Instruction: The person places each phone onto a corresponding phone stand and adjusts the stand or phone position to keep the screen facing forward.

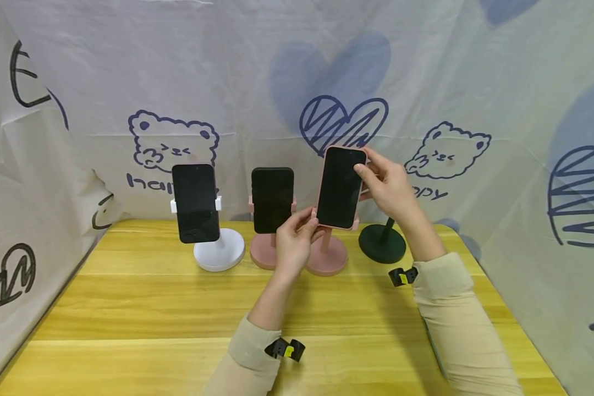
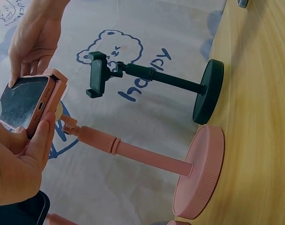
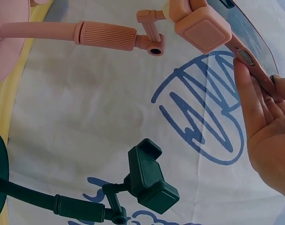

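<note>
A smartphone [image 1: 342,188] in a pink case sits in the clamp of a pink phone stand [image 1: 328,257], tilted slightly. My right hand [image 1: 390,184] pinches the phone's upper right edge, thumb on the screen side and fingers behind. Low on the other side, my left hand [image 1: 296,242] grips the phone's lower left corner together with the clamp [image 2: 57,89]. In the right wrist view, the right fingertips touch the case near a side button [image 3: 246,57], and a clamp arm [image 3: 203,29] lies against the case. The stand's round base rests on the table.
Left of my hands, a white stand [image 1: 220,251] and another pink stand [image 1: 263,252] each hold a dark phone. To the right is a dark green stand [image 1: 382,243] with a bare clamp [image 3: 154,176]. A patterned cloth [image 1: 257,66] hangs behind the wooden table [image 1: 153,308].
</note>
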A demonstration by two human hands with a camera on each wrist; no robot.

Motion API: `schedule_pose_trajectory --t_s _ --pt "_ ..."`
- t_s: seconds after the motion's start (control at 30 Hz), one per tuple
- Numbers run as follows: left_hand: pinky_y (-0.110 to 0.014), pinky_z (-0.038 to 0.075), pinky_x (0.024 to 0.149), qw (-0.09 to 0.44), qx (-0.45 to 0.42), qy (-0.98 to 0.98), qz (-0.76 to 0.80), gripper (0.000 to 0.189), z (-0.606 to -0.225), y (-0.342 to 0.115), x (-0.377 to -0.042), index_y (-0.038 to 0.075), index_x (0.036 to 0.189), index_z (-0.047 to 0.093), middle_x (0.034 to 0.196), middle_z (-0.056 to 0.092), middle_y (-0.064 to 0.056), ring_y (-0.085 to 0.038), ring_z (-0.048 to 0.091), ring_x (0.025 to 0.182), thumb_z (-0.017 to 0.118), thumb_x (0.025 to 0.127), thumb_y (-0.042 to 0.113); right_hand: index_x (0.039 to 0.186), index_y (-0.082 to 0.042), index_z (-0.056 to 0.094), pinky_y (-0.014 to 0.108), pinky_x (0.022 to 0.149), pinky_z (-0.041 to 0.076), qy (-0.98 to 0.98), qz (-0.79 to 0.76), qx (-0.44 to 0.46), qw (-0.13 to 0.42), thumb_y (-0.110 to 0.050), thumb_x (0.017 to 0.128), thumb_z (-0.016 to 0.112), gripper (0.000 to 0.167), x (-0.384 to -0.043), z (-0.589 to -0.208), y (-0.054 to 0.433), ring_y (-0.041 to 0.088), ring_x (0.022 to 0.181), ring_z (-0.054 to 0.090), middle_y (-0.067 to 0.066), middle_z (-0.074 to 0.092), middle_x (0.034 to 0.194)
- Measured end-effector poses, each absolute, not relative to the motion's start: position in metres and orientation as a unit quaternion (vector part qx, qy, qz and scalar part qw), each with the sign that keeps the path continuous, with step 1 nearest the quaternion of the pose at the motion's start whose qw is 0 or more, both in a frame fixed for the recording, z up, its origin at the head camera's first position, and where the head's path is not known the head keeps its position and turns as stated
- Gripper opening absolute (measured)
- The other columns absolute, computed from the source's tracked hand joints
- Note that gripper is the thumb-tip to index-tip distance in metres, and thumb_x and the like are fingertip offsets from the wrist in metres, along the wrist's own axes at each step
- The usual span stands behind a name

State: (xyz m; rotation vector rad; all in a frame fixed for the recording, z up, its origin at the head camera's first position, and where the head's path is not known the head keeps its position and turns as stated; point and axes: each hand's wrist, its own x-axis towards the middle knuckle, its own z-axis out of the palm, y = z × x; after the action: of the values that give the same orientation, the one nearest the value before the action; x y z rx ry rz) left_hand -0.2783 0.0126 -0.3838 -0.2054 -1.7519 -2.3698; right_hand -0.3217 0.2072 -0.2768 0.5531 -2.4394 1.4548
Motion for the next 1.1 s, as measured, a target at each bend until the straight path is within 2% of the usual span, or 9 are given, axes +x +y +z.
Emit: schedule_pose_trajectory --t_s 0.1,0.4,0.53,0.77,1.1 --pt "-0.032 0.061 0.089 0.093 -0.067 -0.596 -0.795 0.037 -0.3843 0.0121 -0.2781 -0.008 0.139 0.060 0.127 0.065 -0.026 -0.035 0.073 0.107 0.059 0.102 -0.003 0.160 -0.012 0.041 0.029 0.067 0.064 -0.839 0.493 0.193 0.128 -0.026 0.109 0.057 0.056 -0.3212 -0.2779 0.2069 0.009 0.079 0.072 0.022 0.070 0.110" --pt "-0.034 0.060 0.090 0.095 -0.067 -0.603 -0.789 0.035 -0.3847 0.0124 -0.2780 -0.006 0.137 0.062 0.125 0.065 -0.025 -0.034 0.074 0.107 0.060 0.103 -0.001 0.159 -0.010 0.043 0.033 0.068 0.064 -0.841 0.482 0.202 0.137 -0.025 0.109 0.057 0.054 -0.3198 -0.2786 0.2069 0.007 0.079 0.071 0.022 0.070 0.108" --pt "-0.033 0.060 0.090 0.092 -0.059 -0.607 -0.787 0.035 -0.3847 0.0120 -0.2778 -0.005 0.137 0.062 0.124 0.065 -0.024 -0.032 0.073 0.107 0.060 0.102 -0.001 0.158 -0.011 0.045 0.030 0.067 0.064 -0.839 0.486 0.204 0.135 -0.025 0.109 0.057 0.052 -0.3196 -0.2794 0.2067 0.008 0.079 0.071 0.022 0.071 0.108" --pt "-0.033 0.060 0.090 0.089 -0.051 -0.607 -0.788 0.036 -0.3847 0.0120 -0.2778 -0.004 0.137 0.063 0.123 0.065 -0.022 -0.030 0.073 0.108 0.061 0.102 -0.001 0.156 -0.011 0.048 0.036 0.067 0.065 -0.833 0.491 0.213 0.143 -0.024 0.108 0.058 0.050 -0.3216 -0.2819 0.2070 0.008 0.077 0.072 0.022 0.072 0.105" --pt "-0.033 0.060 0.089 0.090 -0.056 -0.598 -0.794 0.035 -0.3844 0.0130 -0.2772 -0.006 0.137 0.062 0.123 0.064 -0.023 -0.030 0.072 0.109 0.061 0.101 -0.003 0.150 -0.013 0.056 0.031 0.064 0.064 -0.821 0.506 0.216 0.151 -0.024 0.108 0.059 0.044 -0.3201 -0.2863 0.2080 0.012 0.075 0.073 0.021 0.073 0.104"
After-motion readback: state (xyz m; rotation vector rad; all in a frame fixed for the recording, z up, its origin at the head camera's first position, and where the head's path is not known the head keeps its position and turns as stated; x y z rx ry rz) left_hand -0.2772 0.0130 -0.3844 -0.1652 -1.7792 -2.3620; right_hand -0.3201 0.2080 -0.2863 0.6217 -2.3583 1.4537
